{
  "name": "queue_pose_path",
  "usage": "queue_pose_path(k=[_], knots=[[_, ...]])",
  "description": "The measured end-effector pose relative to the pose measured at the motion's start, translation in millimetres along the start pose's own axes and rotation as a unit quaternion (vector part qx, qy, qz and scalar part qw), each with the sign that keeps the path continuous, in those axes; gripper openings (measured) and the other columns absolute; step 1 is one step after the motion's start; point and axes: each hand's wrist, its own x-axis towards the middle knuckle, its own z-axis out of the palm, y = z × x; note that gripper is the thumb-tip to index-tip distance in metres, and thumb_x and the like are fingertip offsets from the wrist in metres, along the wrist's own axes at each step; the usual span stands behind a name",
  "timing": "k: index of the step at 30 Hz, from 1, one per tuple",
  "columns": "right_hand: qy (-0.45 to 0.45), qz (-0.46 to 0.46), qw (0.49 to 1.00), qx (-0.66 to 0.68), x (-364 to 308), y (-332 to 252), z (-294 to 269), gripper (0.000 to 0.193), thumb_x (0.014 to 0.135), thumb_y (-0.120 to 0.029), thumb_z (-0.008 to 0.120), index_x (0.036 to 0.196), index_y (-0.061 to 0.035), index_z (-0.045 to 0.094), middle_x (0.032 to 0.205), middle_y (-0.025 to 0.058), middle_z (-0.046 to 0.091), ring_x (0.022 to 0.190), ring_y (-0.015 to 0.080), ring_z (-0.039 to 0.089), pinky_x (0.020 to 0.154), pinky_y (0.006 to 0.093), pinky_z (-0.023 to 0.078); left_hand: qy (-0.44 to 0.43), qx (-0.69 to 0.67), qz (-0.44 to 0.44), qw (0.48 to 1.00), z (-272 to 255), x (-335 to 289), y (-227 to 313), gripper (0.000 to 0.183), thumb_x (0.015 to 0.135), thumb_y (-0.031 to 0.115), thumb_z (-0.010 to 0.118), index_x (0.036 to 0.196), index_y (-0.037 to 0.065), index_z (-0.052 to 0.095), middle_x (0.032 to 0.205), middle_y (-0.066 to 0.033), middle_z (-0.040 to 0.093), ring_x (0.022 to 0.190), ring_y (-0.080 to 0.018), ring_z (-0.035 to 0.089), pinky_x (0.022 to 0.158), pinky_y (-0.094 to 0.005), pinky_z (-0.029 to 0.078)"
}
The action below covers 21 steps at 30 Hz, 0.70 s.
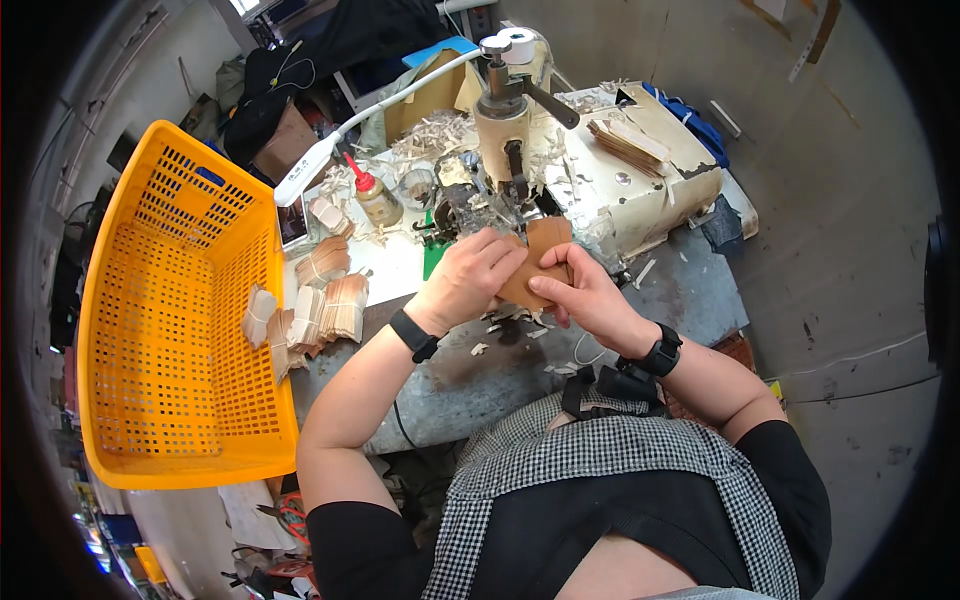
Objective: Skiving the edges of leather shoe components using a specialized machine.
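Both my hands meet in front of a bench machine (503, 130) with a cream-coloured post and a dark lever, which looks like a leather skiving machine. My right hand (597, 300) pinches a brown piece of leather (549, 234) between thumb and fingers. The fingers of my left hand (468, 275) are bent and closed on the left edge of the same brown material. Its far end lies close to the machine's working head. Whether it is one piece or two overlapping ones, I cannot tell. My left fingertips are partly hidden.
A yellow plastic basket (190, 465) stands at the left. Beside it lie tied bundles of cut pieces (343, 306). A red-capped glue bottle (378, 200) and a white lamp arm (350, 122) are near the machine. Scraps litter the bench. A stack of brown strips (628, 150) lies at right.
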Motion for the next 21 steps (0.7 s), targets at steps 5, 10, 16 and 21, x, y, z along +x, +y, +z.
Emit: queue_pose_path(k=[5,10,16,21], knots=[[0.008,0.002,1.000,0.002,-1,0,1,0.030,0.090,-0.019,0.066,0.107,-0.0078,0.044,0.079,0.0029,0.055,0.053,0.0066,0.046,0.045,0.0216,0.037,0.000,-0.016,0.007,1.000,-3,5,2,0.048,0.056,0.006,0.073,0.103,0.003,0.064,0.101,-0.0089,0.063,0.093,-0.0267,0.060,0.081,-0.0341,0.052],[0.018,0.005,1.000,0.007,0,-2,4,0.029,0.090,-0.018,0.066,0.107,-0.0084,0.044,0.079,0.0029,0.055,0.053,0.0069,0.046,0.046,0.0215,0.037,0.007,-0.033,-0.031,0.999,-14,5,6,0.045,0.057,0.009,0.075,0.100,0.006,0.064,0.096,-0.0068,0.063,0.091,-0.0262,0.060,0.085,-0.0356,0.051],[0.045,0.012,0.999,0.020,-5,2,-8,0.031,0.089,-0.018,0.067,0.106,-0.0085,0.044,0.080,0.0025,0.055,0.054,0.0069,0.047,0.046,0.0219,0.037,0.086,-0.323,0.022,0.942,-138,40,68,0.010,0.068,0.012,0.072,0.068,0.012,0.062,0.063,-0.0006,0.062,0.060,-0.0187,0.061,0.068,-0.0334,0.052],[0.008,0.018,1.000,-0.011,1,3,-1,0.028,0.091,-0.017,0.065,0.108,-0.0087,0.045,0.084,0.0025,0.058,0.064,0.0077,0.055,0.048,0.0203,0.039,0.307,-0.630,0.484,0.524,-204,12,117,0.026,0.077,-0.013,0.044,0.068,-0.007,0.067,0.062,-0.0118,0.065,0.062,-0.0191,0.064,0.107,-0.0340,0.043]])
